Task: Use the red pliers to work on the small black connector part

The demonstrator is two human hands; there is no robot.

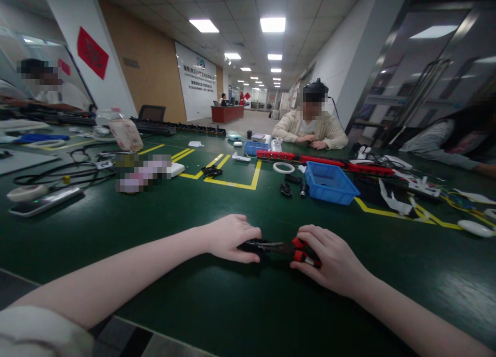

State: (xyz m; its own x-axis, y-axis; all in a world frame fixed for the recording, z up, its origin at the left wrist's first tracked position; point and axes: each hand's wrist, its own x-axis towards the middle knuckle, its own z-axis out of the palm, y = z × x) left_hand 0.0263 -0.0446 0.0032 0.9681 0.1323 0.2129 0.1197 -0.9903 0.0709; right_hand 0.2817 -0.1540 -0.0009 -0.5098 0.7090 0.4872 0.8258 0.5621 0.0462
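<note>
My right hand (329,256) is closed around the red handles of a pair of long-nosed pliers (281,247), low over the green table. Their slim metal jaws point left and reach the end of a small black part (251,245). That part sits between the thumb and fingers of my left hand (232,239), which hides most of it, so its exact kind does not show. The jaws appear to touch the part; whether they grip it I cannot tell.
Beyond my hands stand a blue plastic bin (331,184), loose black parts (285,189) and a white tape roll (284,168). Red strips (325,162) lie farther back, before a seated person (310,122). Black cables (62,171) and a white device (45,201) are at left.
</note>
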